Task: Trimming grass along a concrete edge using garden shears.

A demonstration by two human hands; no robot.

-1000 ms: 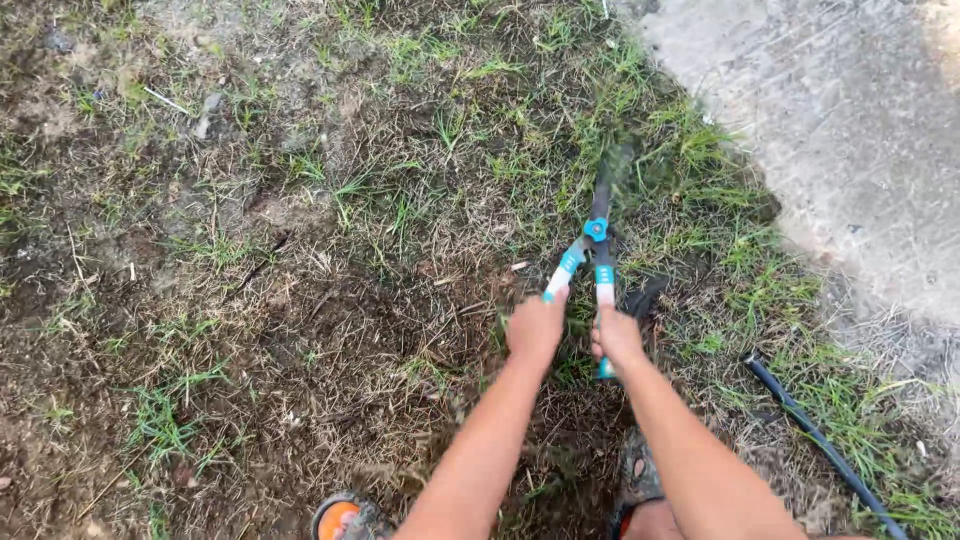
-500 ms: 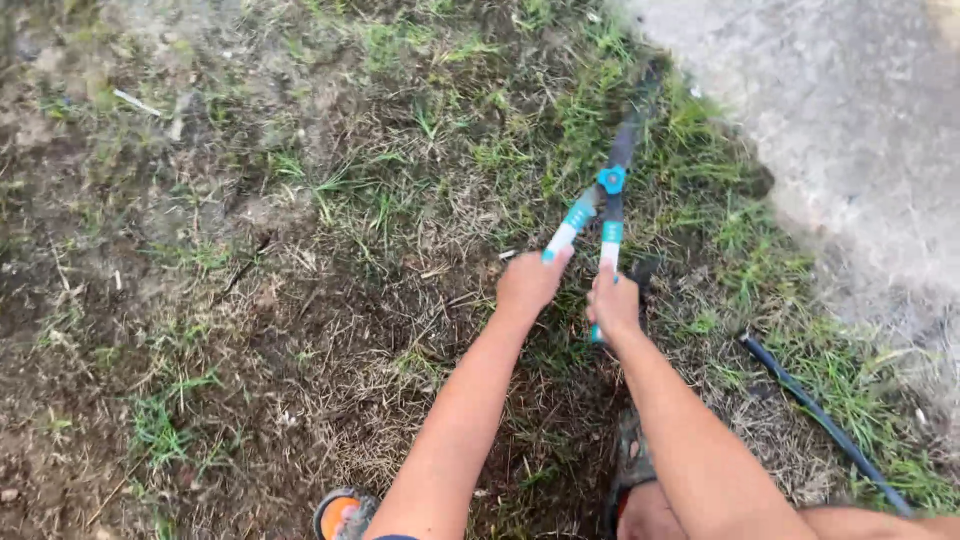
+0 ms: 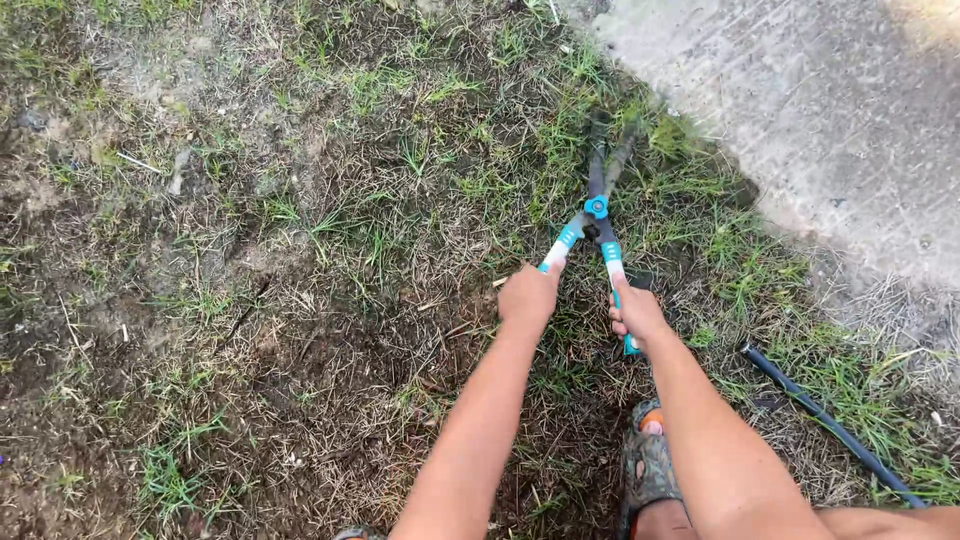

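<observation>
My left hand [image 3: 527, 297] and right hand [image 3: 636, 314] each close their grip on one handle of the shears [image 3: 596, 208]; the blades stand slightly apart in grass [image 3: 690, 200] beside concrete [image 3: 840, 130].

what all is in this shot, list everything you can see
hedge shears: one, dark blades, blue pivot knob, white and turquoise handles, blades slightly apart in the grass near the slab's edge
grass: patchy green and dry brown, over dark soil, most of the ground
concrete slab: one, pale grey, upper right
hose: one, black, lying in the grass at lower right
sandal: one in full view, grey-brown with an orange spot, on the person's foot at the bottom
left hand: one, closed on the left handle of the shears
right hand: one, closed on the right handle
forearms: two, bare, reaching up from the bottom edge
</observation>
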